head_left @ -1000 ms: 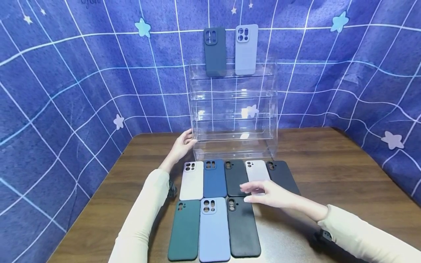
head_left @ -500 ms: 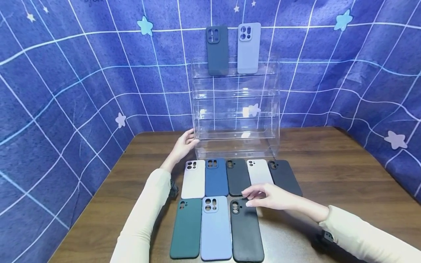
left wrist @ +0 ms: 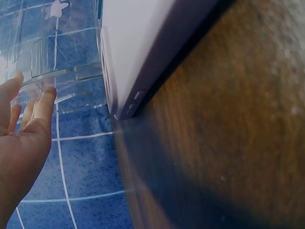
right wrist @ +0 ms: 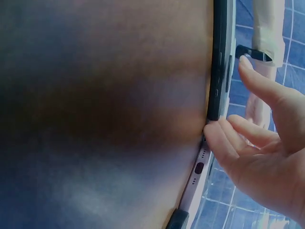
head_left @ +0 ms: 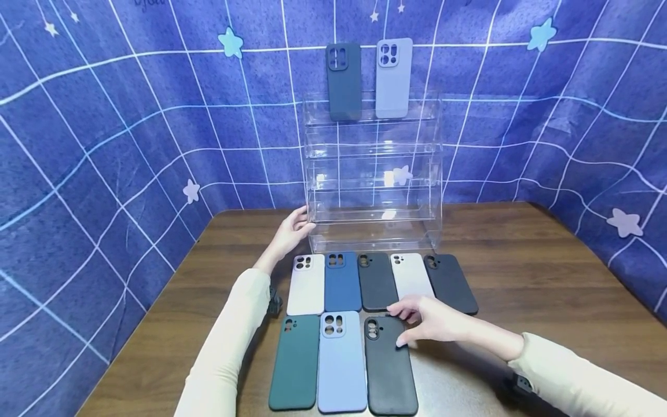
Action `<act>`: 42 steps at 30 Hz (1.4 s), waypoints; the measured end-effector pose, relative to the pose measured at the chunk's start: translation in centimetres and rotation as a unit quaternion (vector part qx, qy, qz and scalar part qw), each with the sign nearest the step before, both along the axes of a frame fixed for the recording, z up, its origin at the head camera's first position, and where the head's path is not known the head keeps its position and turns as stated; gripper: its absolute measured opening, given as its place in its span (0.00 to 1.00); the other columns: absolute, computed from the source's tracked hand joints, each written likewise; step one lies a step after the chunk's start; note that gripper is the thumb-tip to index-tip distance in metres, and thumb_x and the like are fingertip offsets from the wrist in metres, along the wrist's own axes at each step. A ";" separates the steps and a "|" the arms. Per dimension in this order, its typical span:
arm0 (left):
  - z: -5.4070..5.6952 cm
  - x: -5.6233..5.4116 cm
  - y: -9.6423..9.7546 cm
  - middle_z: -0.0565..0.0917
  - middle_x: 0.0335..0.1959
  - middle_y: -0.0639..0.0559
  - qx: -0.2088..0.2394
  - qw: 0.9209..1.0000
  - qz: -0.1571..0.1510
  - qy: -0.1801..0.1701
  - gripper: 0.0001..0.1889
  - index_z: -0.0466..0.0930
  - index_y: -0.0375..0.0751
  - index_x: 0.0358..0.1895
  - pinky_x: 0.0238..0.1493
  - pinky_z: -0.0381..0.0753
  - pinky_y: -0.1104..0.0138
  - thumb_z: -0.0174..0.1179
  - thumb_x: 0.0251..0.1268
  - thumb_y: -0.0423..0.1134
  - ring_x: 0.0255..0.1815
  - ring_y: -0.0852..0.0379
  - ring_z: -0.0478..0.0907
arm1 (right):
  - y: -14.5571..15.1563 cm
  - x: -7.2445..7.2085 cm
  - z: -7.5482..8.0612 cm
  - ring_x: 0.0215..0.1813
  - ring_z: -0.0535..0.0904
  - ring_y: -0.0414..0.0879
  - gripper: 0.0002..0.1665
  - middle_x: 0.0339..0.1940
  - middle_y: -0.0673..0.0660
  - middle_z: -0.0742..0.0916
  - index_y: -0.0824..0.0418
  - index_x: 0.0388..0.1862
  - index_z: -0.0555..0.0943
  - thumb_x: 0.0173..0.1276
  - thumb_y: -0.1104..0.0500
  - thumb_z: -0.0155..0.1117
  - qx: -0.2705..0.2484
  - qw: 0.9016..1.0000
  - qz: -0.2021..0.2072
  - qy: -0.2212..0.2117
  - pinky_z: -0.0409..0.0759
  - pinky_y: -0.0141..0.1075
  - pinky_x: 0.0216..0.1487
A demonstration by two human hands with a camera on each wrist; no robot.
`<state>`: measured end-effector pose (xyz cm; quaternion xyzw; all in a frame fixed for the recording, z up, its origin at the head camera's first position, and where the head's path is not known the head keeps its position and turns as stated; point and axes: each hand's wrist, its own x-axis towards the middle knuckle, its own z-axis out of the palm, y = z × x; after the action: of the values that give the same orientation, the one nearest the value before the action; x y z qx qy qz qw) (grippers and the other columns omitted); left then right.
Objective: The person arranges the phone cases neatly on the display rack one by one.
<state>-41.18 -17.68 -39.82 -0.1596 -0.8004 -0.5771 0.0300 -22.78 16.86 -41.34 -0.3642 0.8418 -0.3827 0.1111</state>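
Observation:
My right hand (head_left: 429, 319) is at the upper right corner of a black phone case (head_left: 393, 370) in the front row. In the right wrist view, its fingertips are at the end of the dark case (right wrist: 219, 62), while the thumb stands apart above it. At the left side of a clear tiered display rack (head_left: 372, 217), my left hand (head_left: 289, 234) rests with relaxed fingers against the edge. Left of the black case lie a light blue phone case (head_left: 342, 370) and a dark green one (head_left: 294, 370).
Behind the front row lie a white case (head_left: 306, 289), a blue case (head_left: 342, 289) and several others. A dark case (head_left: 345, 87) and a pale lilac case (head_left: 394, 84) stand in the rack's top tier. A blue star-patterned cloth (head_left: 156, 116) hangs behind the wooden table (head_left: 521, 260).
My right hand has come down and nearer to the black case, its thumb now over the case's upper right part. The left hand stays at the rack.

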 end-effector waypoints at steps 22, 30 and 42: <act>2.0 1.6 0.6 0.63 0.65 0.27 0.019 0.999 -0.022 -0.026 0.34 0.50 0.33 0.72 0.63 0.70 0.47 0.55 0.66 0.30 0.64 0.36 0.67 | -0.1 1.4 0.1 0.31 0.67 0.36 0.40 0.33 0.51 0.72 0.71 0.54 0.78 0.44 0.49 0.78 0.046 0.997 -0.051 0.044 0.68 0.24 0.29; 2.0 1.7 0.3 0.65 0.65 0.28 -0.006 1.000 -0.014 -0.019 0.34 0.50 0.34 0.72 0.63 0.72 0.51 0.55 0.67 0.32 0.64 0.37 0.68 | -0.5 1.5 0.2 0.31 0.67 0.35 0.34 0.34 0.50 0.72 0.66 0.47 0.79 0.44 0.49 0.78 0.059 0.995 -0.059 0.062 0.70 0.25 0.30; -0.2 0.3 0.2 0.66 0.64 0.32 -0.017 1.000 0.000 -0.007 0.34 0.50 0.38 0.73 0.60 0.75 0.53 0.55 0.67 0.35 0.63 0.40 0.70 | 0.0 1.2 -0.2 0.32 0.69 0.38 0.32 0.33 0.50 0.76 0.60 0.39 0.72 0.39 0.54 0.81 0.023 0.998 -0.061 0.010 0.70 0.26 0.32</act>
<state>-40.84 -17.50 -40.03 -0.1556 -0.8102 -0.5646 0.0220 -21.60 16.90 -41.50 -0.3131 0.8722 -0.3656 0.0876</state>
